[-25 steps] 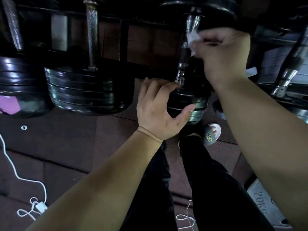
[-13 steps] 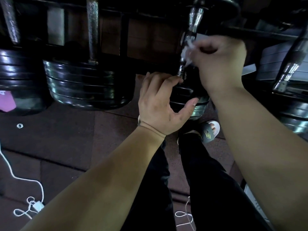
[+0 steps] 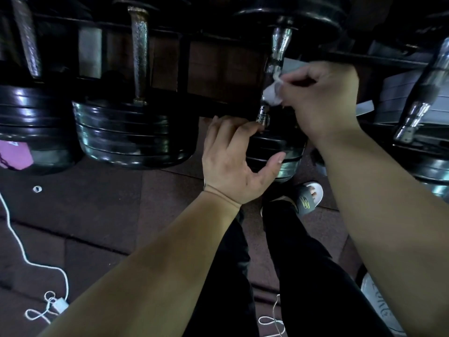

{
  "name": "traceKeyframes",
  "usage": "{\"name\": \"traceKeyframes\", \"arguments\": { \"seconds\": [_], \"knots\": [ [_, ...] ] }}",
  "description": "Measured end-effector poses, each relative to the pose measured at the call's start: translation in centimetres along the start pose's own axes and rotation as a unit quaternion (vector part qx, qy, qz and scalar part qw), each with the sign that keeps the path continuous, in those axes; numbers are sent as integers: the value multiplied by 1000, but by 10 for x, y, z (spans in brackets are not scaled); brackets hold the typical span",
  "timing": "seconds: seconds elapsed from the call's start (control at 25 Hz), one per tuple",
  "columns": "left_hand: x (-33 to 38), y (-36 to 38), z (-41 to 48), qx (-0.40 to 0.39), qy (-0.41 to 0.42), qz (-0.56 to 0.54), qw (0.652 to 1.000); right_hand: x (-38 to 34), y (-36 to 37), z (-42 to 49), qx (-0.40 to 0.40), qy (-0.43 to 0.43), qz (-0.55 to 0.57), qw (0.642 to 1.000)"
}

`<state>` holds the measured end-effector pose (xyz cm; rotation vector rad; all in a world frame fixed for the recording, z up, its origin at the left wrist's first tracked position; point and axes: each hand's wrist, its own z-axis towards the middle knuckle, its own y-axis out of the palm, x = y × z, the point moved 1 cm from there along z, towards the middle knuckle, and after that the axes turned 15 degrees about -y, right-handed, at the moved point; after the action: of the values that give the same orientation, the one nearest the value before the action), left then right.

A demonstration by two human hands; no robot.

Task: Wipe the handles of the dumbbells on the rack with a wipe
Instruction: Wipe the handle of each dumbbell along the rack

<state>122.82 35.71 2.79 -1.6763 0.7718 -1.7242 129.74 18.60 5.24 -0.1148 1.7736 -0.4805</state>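
Right hand (image 3: 323, 98): grip clamped on a crumpled white wipe (image 3: 272, 94), pinched at the fingertips and sticking out on the left of the fist. The wipe is pressed against the lower part of the chrome handle (image 3: 278, 49) of the dumbbell (image 3: 274, 147) on the rack (image 3: 218, 110), just above the collar. Left hand (image 3: 233, 161): grip apart, fingers laid on top of that dumbbell's near plates, thumb spread against their side, just below the wipe. Another dumbbell (image 3: 131, 135) sits to the left. White cable (image 3: 14, 239) on the floor (image 3: 97, 215).
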Motion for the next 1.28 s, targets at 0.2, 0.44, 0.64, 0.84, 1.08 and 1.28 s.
{"name": "traceKeyframes", "arguments": {
  "seconds": [0.2, 0.44, 0.64, 0.84, 1.08, 1.28],
  "knots": [
    [0, 0, -1, 3, 13, 6, 1000, 8, 3, -3, -32, 16, 32, 999],
    [0, 0, -1, 13, 16, 16, 1000, 8, 0, -6, -176, 11, -44, 983],
    [3, -5, 2, -14, -5, 13, 1000, -3, -10, -2, -165, 28, -18, 986],
    [6, -48, 17, -143, -21, -92, 985, -37, 4, -16, -99, 28, 39, 994],
    [-60, -168, 78, -85, 59, 10, 995, -100, 98, -17, -92, 7, 51, 994],
    [-136, -205, 113, -168, 28, 34, 985, -110, 175, 3, -19, 15, 29, 999]
  ]
}}
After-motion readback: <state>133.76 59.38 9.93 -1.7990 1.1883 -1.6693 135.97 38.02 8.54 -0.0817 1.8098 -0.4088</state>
